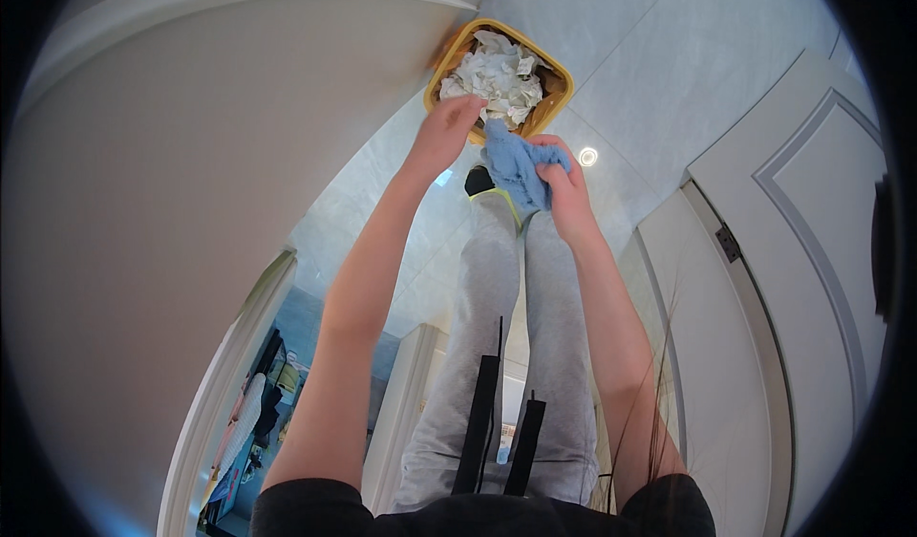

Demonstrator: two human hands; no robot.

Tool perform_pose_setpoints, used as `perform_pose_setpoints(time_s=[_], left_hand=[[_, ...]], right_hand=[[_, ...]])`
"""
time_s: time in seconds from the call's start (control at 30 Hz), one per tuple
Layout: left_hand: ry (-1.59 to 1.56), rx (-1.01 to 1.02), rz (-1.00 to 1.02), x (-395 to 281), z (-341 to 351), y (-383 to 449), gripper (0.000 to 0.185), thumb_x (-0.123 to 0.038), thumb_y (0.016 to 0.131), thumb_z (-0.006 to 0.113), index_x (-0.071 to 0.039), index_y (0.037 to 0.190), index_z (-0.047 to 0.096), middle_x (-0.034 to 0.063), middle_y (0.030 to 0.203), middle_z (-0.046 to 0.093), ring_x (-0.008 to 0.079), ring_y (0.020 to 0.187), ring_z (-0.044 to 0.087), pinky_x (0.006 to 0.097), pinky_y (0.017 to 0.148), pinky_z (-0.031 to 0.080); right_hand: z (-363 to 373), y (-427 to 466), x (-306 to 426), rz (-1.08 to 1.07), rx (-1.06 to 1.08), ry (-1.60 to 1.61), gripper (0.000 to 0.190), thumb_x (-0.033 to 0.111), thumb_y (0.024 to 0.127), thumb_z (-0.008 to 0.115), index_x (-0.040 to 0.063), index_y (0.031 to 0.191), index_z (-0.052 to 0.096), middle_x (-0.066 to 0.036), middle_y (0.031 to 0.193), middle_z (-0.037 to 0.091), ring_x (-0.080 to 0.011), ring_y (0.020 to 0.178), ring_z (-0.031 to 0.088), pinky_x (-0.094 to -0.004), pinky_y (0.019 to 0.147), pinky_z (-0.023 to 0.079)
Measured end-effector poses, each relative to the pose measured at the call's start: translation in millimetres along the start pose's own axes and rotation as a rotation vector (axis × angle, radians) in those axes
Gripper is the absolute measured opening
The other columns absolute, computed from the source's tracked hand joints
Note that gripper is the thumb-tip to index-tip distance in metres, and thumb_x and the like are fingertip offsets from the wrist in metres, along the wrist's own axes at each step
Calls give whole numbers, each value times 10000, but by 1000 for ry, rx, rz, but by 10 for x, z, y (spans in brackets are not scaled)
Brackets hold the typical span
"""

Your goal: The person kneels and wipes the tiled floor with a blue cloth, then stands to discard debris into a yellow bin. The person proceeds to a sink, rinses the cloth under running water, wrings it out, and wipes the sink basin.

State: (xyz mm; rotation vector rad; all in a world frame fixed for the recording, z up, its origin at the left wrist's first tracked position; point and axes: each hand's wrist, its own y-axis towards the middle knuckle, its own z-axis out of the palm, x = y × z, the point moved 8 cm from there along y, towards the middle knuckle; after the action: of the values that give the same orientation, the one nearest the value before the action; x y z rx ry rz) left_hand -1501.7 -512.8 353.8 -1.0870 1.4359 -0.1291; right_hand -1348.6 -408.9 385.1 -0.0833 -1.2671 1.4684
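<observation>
My right hand [566,182] grips a blue cloth [519,164], which hangs bunched just in front of the near corner of a yellow waste bin [562,110]. Crumpled white paper [494,75] fills much of the bin. At the bin's near left edge is my left hand [455,121], its fingertips over the rim beside the paper. Whether those fingers pinch anything is hidden. A short gap lies between my left fingertips and the cloth.
The bin stands on a grey tiled floor [623,78], against a pale wall [215,107]. A panelled door [795,179] with a dark hinge is at the right. Through a doorway at the lower left, clothes [243,415] show. My legs are below the cloth.
</observation>
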Motion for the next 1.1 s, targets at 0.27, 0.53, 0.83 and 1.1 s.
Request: perform_pose_setpoints(time_s=[0.27,0.53,0.83,1.1], left_hand=[[-342,-177,-74,151,161,-203,238,-218,941,559,-8,1049,594,25,897,631,66,798,550,214,712,442],[-323,-499,-38,296,0,131,351,-338,961,506,-32,1085,623,52,934,631,114,878,548,248,826,422],[-294,-27,-58,-41,511,-25,331,-278,959,527,-61,1201,591,44,1095,602,95,1032,510,227,883,403],[-612,-156,-381,501,428,-77,615,-522,983,290,-41,1322,467,97,1283,532,207,1233,452,326,1039,323]], right_hand=[[-9,235,-17,-67,-237,-18,348,289,981,469,5,1165,552,-69,1047,606,-126,957,547,-255,854,430],[-87,336,-306,-67,-460,60,393,331,980,479,-16,1145,559,-71,997,621,-123,909,557,-260,814,448],[-19,237,-210,-65,-405,127,384,331,978,486,-15,1127,561,-65,1001,616,-115,897,556,-260,786,457],[147,-181,112,-381,-266,-578,218,133,884,597,41,1081,584,-87,993,606,-206,889,610,-288,780,471]])
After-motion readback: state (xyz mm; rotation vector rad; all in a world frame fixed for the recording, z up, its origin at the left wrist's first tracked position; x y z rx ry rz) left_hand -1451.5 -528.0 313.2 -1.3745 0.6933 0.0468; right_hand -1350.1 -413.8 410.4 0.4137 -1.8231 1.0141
